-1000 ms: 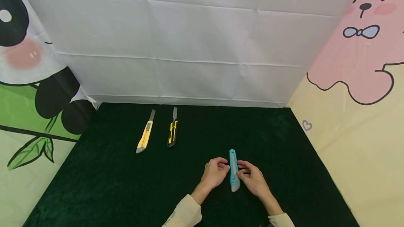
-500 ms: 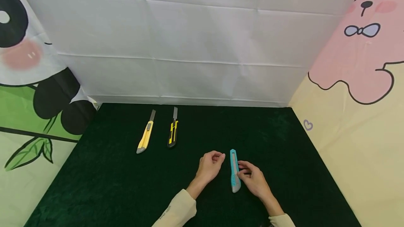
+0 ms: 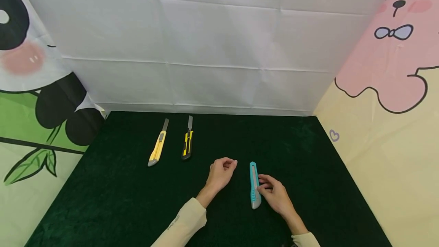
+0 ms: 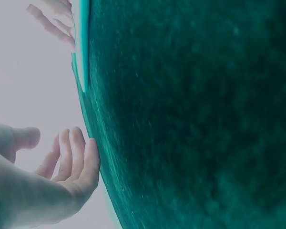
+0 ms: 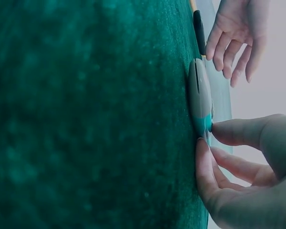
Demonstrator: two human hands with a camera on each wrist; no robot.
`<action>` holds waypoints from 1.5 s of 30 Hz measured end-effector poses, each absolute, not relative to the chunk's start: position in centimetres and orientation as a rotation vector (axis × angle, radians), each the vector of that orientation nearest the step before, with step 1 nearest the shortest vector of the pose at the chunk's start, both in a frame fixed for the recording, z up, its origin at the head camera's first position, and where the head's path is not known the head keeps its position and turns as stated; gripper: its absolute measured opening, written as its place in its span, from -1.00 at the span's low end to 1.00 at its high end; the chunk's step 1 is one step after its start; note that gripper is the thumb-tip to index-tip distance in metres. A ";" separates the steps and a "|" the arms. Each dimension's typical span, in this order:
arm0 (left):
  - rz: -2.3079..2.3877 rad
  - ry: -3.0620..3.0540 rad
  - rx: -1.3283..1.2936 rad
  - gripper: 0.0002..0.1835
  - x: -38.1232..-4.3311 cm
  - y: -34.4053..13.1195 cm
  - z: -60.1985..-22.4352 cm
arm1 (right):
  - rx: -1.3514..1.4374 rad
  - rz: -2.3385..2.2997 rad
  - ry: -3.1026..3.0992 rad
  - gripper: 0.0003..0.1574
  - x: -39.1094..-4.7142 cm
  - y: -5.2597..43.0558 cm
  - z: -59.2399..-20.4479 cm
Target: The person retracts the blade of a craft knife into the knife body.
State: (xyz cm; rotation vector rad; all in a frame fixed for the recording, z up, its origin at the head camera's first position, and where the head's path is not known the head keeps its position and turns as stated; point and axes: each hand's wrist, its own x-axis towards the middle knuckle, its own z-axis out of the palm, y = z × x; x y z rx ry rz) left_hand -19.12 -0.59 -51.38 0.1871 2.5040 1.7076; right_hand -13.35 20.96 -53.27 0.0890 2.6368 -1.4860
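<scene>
A teal box cutter (image 3: 254,186) with a grey end lies on the dark green cloth, its tip pointing away from me and no blade showing. My right hand (image 3: 276,197) holds it at its right edge, thumb tip on the body and fingertips along the side. In the right wrist view that thumb meets the teal part of the box cutter (image 5: 207,121) just above the index fingertip. My left hand (image 3: 221,172) is off to the left of the box cutter, fingers loosely curled and holding nothing. The left wrist view shows its thumb apart from the bent fingers (image 4: 76,155).
Farther back on the left lie a yellow box cutter (image 3: 158,148) and a black-and-yellow box cutter (image 3: 187,145), both with blades out. A white sheet (image 3: 212,48) hangs behind the cloth-covered table (image 3: 113,201), with printed cartoon sheets on either side.
My left hand has drawn away from the teal box cutter, leftward and slightly farther back. The right hand and the box cutter have stayed in place.
</scene>
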 end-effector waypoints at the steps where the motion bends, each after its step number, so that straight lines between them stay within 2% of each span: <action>1: 1.705 2.505 0.187 -0.73 -19.3 -0.7 -51.4 | 0.088 -1.492 2.631 -0.48 -13.3 21.0 -53.3; 45: 1.627 2.788 -0.086 -0.84 -24.5 -5.6 -51.1 | 0.082 -1.538 2.568 -0.49 -13.3 21.3 -53.1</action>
